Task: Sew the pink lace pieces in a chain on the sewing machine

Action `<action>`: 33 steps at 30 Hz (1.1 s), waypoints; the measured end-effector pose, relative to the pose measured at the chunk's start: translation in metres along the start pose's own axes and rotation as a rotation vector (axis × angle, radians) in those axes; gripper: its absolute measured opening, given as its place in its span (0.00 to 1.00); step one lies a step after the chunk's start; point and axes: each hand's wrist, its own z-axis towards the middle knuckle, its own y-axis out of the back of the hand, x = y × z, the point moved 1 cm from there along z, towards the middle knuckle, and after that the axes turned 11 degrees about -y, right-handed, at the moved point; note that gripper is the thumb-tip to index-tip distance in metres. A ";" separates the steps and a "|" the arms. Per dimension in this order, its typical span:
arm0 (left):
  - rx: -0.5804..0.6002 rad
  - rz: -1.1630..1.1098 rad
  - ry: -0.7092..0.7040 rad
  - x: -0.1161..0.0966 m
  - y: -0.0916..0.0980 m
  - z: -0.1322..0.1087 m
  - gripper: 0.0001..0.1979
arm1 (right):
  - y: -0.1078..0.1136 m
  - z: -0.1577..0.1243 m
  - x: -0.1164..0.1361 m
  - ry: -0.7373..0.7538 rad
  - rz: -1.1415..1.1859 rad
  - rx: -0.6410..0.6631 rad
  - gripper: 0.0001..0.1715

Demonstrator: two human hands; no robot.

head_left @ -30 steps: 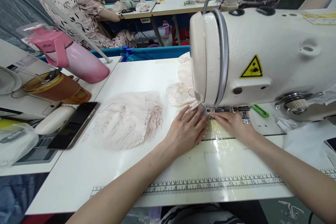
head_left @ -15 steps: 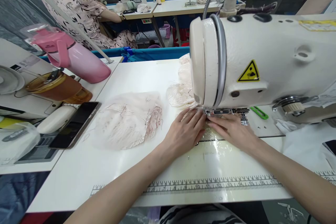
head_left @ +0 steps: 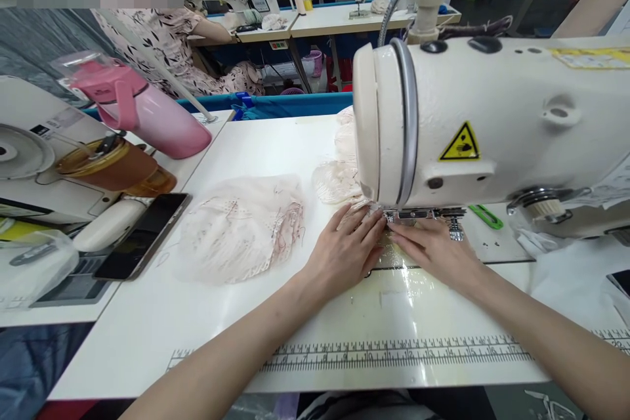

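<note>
My left hand (head_left: pixel 343 244) lies palm down beside the sewing machine's needle area, its fingers stretched forward over the edge of pale, thin fabric (head_left: pixel 339 182). From the other side, my right hand (head_left: pixel 437 244) reaches in with fingers extended flat toward the presser foot (head_left: pixel 390 216). The fingertips of both hands almost meet there. Part of the fabric runs behind the white sewing machine head (head_left: pixel 386 125), which hides it. What lies under the fingertips is mostly covered. Farther left on the table is a separate heap of sheer pale fabric (head_left: pixel 241 226) with reddish loose threads.
A phone (head_left: pixel 142 236), an amber cup (head_left: pixel 118 167) and a pink bottle (head_left: pixel 152 115) lie at the left. A green tool (head_left: pixel 486 216) is right of the needle area. A printed ruler (head_left: pixel 369 356) follows the front edge. Another person (head_left: pixel 162 46) sits beyond the table.
The view has tilted slightly, so the machine and background appear a little lower. Both hands stay at the presser foot, with barely any visible movement in the fabric.
</note>
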 end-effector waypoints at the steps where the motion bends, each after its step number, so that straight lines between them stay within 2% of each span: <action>1: -0.001 -0.003 0.004 0.000 0.000 0.000 0.19 | 0.000 0.000 0.000 -0.004 -0.003 -0.001 0.19; 13: 0.022 -0.005 0.039 0.001 -0.002 0.000 0.22 | -0.003 -0.001 0.001 0.012 -0.074 0.032 0.19; 18: 0.087 -0.017 0.078 0.000 -0.001 0.001 0.24 | -0.009 -0.005 -0.004 -0.027 -0.080 0.057 0.20; 28: 0.128 -0.016 0.081 -0.001 -0.001 -0.002 0.25 | -0.010 0.000 -0.015 0.013 -0.108 -0.115 0.15; 30: 0.119 0.023 0.060 -0.005 0.001 -0.002 0.25 | -0.011 -0.003 -0.021 0.060 -0.110 -0.144 0.15; 33: 0.096 0.097 0.027 -0.009 0.010 0.000 0.23 | -0.013 -0.006 -0.031 0.220 -0.123 -0.171 0.15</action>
